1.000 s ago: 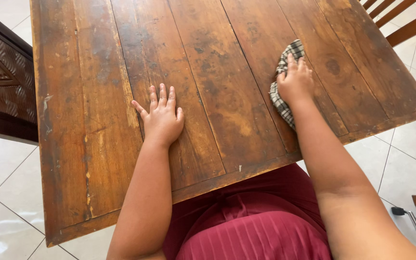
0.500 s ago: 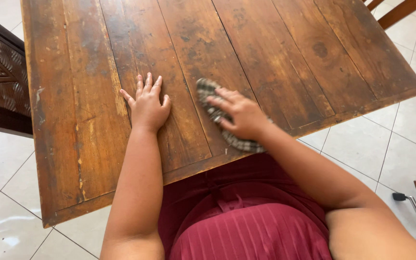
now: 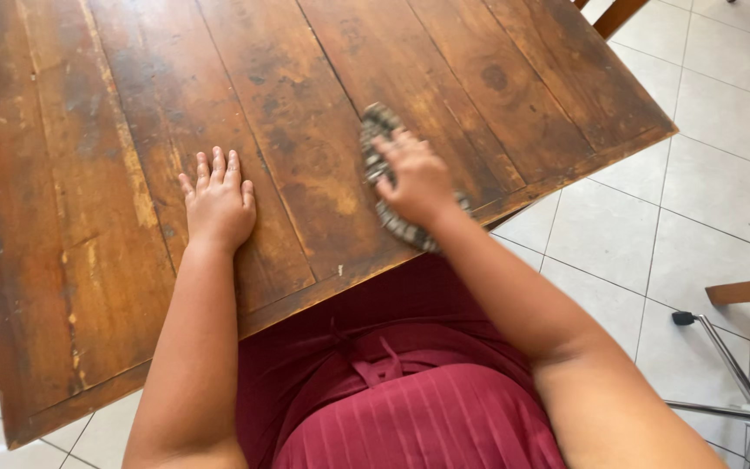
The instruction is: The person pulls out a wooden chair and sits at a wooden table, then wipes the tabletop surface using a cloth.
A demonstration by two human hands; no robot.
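Left hand (image 3: 219, 201) flat on table (image 3: 88, 260); right hand (image 3: 417, 178) pressing cloth (image 3: 375, 126)

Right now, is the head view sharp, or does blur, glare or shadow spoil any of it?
Head view: the right hand and checked cloth are smeared by motion blur; the left hand and wooden table are sharp; daylight is even, with no hard glare or heavy shadows.

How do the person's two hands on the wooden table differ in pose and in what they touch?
The left hand lies flat, fingers spread, palm on the bare wooden table; the right hand is pressed on a checked cloth. The left hand sits farther from the table's near edge; the right hand sits close to it, where the cloth reaches the edge. Both are bare and palm down.
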